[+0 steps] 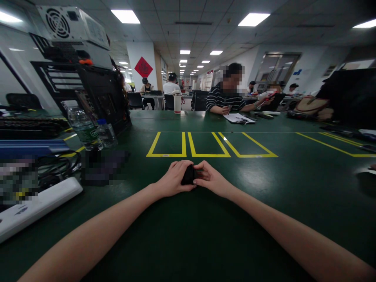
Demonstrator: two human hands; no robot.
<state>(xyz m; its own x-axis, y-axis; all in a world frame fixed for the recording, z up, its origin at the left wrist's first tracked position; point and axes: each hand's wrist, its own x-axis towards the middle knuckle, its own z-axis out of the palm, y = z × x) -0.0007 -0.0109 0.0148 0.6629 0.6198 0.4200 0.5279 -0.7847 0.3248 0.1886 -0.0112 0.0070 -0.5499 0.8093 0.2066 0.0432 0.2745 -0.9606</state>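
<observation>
Black small thing [188, 176], cupped by the left hand [175, 176], pinched on its right side by the right hand [215, 181]. Nearer than the yellow tape [209, 155], long side hidden.

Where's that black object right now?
Mid-picture in the head view, the black object is between the left hand and right hand, just nearer than the yellow outlines.

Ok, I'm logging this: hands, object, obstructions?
Left hand around small black object. Right hand at its right side. Hands partly hide it; yellow tape outlines beyond.
</observation>
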